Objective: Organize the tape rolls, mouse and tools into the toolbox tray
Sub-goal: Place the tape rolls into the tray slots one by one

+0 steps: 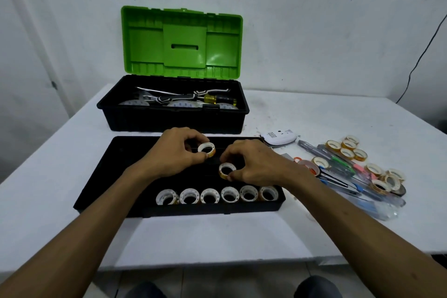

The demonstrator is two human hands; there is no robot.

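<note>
A black toolbox tray (101, 176) lies on the white table in front of me. Along its near edge stands a row of several small tape rolls (209, 195). My left hand (174, 152) pinches one tape roll (206, 148) above the tray's middle. Just right of it, my right hand (256, 164) pinches another tape roll (227, 170) over the tray. A white mouse (279, 138) lies upside down past the tray's far right corner. More loose tape rolls (348, 149), screwdrivers (338, 159) and scissors (333, 180) are scattered on the table to the right.
The open toolbox (174, 116) with its green lid (181, 41) upright stands behind the tray, holding pliers, a yellow-handled screwdriver and larger tape rolls. A crumpled clear plastic bag (384, 210) lies at the right. The table's front edge is near my body.
</note>
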